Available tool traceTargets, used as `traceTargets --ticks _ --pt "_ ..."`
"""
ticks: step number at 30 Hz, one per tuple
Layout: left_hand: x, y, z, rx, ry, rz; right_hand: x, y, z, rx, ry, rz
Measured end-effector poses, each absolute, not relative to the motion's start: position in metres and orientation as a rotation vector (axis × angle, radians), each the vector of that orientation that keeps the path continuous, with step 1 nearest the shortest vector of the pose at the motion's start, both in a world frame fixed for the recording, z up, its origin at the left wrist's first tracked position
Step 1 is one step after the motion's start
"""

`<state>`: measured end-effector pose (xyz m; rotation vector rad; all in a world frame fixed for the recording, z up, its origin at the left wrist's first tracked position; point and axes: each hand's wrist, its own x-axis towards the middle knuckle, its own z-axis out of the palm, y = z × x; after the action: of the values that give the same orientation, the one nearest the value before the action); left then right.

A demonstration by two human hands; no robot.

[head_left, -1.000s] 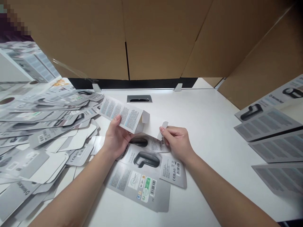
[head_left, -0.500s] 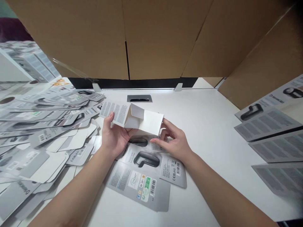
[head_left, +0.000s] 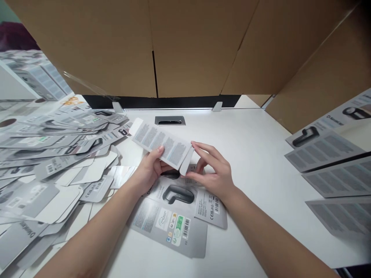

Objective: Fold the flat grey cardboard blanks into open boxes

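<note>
A grey carton (head_left: pixel 162 143) with columns of small print is held up at the middle, tilted down to the right. My left hand (head_left: pixel 150 168) grips its lower side, thumb on the printed face. At its right end, my right hand (head_left: pixel 213 166) pinches the end flap (head_left: pixel 187 161) between fingers and thumb. Beneath both hands lies a flat, unfolded carton sheet (head_left: pixel 176 220) on the white table (head_left: pixel 246 154), showing a picture of a black device, labels and a barcode.
Many flat carton sheets (head_left: pixel 66 154) spread over the left side. Several grey cartons (head_left: pixel 333 150) stand in a row at the right. Brown cardboard panels (head_left: pixel 191 46) rise behind the table. A metal-framed slot (head_left: pixel 170 120) sits near the back edge.
The carton's open end, with flaps sticking out, is now closed up to a printed face with one end flap. My left hand has shifted right along it.
</note>
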<state>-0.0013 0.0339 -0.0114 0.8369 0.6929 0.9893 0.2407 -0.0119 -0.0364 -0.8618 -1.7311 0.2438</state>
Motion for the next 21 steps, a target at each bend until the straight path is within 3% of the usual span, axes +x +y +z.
traceTargets --ticks 21 --pt "0.0034 0.0322 -0.0103 0.891 0.712 1.006 0.2360 -0.0166 -0.0351 -1.030 -1.648 0.266"
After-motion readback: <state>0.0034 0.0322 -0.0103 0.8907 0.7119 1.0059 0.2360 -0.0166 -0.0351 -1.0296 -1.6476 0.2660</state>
